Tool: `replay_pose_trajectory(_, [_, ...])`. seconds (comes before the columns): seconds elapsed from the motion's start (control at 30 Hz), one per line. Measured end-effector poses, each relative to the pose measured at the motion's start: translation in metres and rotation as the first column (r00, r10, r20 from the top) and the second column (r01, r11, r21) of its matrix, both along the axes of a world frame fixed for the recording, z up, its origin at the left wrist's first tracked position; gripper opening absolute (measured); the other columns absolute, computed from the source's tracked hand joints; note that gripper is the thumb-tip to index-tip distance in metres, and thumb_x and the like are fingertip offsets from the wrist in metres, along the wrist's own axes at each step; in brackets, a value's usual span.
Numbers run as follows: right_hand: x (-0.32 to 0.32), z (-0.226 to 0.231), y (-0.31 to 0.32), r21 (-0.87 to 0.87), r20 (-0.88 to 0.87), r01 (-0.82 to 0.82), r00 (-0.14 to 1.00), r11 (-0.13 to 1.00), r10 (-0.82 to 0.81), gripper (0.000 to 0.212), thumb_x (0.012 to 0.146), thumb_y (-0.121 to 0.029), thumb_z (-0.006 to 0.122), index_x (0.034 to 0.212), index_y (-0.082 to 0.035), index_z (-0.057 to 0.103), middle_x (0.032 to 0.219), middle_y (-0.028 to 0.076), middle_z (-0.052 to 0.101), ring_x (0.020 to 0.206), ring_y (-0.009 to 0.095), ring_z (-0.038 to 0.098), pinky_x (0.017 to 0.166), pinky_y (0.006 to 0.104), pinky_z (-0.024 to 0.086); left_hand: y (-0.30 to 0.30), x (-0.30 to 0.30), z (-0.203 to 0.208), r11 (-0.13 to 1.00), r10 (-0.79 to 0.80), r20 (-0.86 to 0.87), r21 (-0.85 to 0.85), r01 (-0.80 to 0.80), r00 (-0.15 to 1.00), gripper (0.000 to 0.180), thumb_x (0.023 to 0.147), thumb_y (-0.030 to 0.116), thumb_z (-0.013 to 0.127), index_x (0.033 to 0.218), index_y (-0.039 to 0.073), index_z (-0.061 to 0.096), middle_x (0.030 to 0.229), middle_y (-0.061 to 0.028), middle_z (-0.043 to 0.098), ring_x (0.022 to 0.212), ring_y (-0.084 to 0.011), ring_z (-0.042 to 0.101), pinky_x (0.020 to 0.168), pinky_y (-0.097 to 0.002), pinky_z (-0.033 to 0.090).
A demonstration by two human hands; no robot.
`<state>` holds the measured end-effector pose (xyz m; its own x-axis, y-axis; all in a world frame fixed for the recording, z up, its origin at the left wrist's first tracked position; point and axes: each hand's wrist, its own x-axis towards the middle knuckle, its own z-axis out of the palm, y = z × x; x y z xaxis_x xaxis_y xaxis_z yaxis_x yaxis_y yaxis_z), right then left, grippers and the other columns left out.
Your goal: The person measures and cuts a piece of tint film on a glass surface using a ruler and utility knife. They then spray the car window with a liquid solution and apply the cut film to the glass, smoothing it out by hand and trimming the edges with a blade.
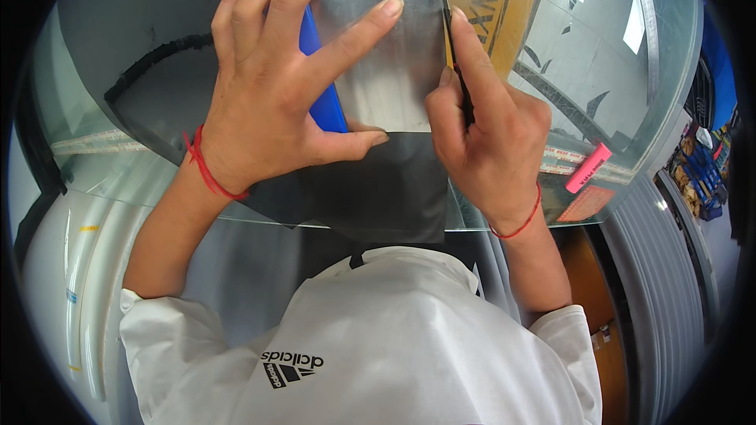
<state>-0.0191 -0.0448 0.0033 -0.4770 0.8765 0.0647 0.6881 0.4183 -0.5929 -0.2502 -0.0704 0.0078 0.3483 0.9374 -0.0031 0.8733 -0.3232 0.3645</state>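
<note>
A rectangular silvery metal plate (394,55) with a blue strip (327,106) along its left side lies on a sheet of dark film (378,189). My left hand (276,79) is spread over the blue strip and the plate's left part, thumb and fingers stretched out. In my right hand (492,118) is a slim black knife (461,83), its blade pointing away from me along the plate's right edge. The right index finger is stretched along the knife's back. The blade's very tip is hard to make out.
Under the film is a glass table (488,224) with measuring tapes (102,142) along it. A yellow-brown printed sheet (500,0), dark film scraps (598,102), a pink block (588,168) and a reddish card (587,205) lie to the right. Film rolls (87,291) stand below left.
</note>
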Motion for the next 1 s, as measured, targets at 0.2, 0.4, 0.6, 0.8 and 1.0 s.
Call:
replay_pose_trajectory(0.2, [0.002, 0.000, -0.002, -0.002, 0.021, -0.014, 1.000, 1.000, 0.014, 0.052, 0.087, 0.004, 0.067, 0.138, 0.003, 0.068, 0.059, 0.008, 0.060, 0.045, 0.019, 0.057, 0.051, 0.0333, 0.047, 0.000, -0.017, -0.017, 0.985, -0.099, -0.150, 0.122, 0.118, 0.984, 0.089, 0.070, 0.064, 0.083, 0.145, 0.020, 0.066, 0.155, -0.0253, 0.044, 0.138, -0.0432, 0.042, 0.117, -0.0580, 0.028])
replay_pose_trajectory(0.4, [0.009, 0.001, -0.008, -0.012, 0.030, -0.041, 0.999, 0.999, 0.041, 0.055, 0.084, 0.005, 0.066, 0.139, 0.004, 0.067, 0.057, 0.007, 0.057, 0.044, 0.017, 0.055, 0.050, 0.0325, 0.045, -0.004, -0.015, -0.028, 0.972, -0.090, -0.147, 0.202, 0.119, 0.985, 0.084, 0.080, 0.073, 0.074, 0.145, 0.020, 0.065, 0.151, -0.0263, 0.045, 0.138, -0.0418, 0.042, 0.117, -0.0607, 0.026])
replay_pose_trajectory(0.6, [0.020, 0.005, -0.022, -0.067, 0.056, -0.054, 0.997, 0.996, 0.058, 0.059, 0.081, 0.004, 0.066, 0.140, 0.005, 0.066, 0.058, 0.006, 0.057, 0.045, 0.019, 0.053, 0.049, 0.0334, 0.043, -0.005, -0.019, -0.029, 0.971, -0.124, -0.232, 0.173, 0.167, 0.965, 0.085, 0.080, 0.074, 0.075, 0.146, 0.021, 0.064, 0.152, -0.0264, 0.043, 0.140, -0.0418, 0.040, 0.117, -0.0614, 0.026])
replay_pose_trajectory(0.8, [0.027, 0.004, -0.036, -0.051, 0.087, -0.061, 0.994, 0.997, 0.065, 0.063, 0.077, 0.000, 0.068, 0.140, 0.005, 0.066, 0.061, 0.003, 0.057, 0.045, 0.018, 0.050, 0.047, 0.0341, 0.040, -0.005, -0.020, -0.032, 0.968, -0.129, -0.211, 0.187, 0.170, 0.969, 0.086, 0.079, 0.072, 0.076, 0.146, 0.020, 0.064, 0.152, -0.0270, 0.042, 0.139, -0.0429, 0.040, 0.117, -0.0617, 0.026])
replay_pose_trajectory(1.0, [0.036, 0.003, -0.047, -0.065, 0.088, -0.075, 0.993, 0.995, 0.080, 0.066, 0.075, 0.002, 0.068, 0.142, 0.005, 0.065, 0.062, 0.002, 0.057, 0.045, 0.018, 0.048, 0.047, 0.0347, 0.040, -0.003, -0.022, -0.031, 0.967, -0.145, -0.204, 0.180, 0.183, 0.968, 0.086, 0.079, 0.071, 0.077, 0.146, 0.018, 0.065, 0.153, -0.0282, 0.041, 0.140, -0.0443, 0.040, 0.117, -0.0616, 0.025])
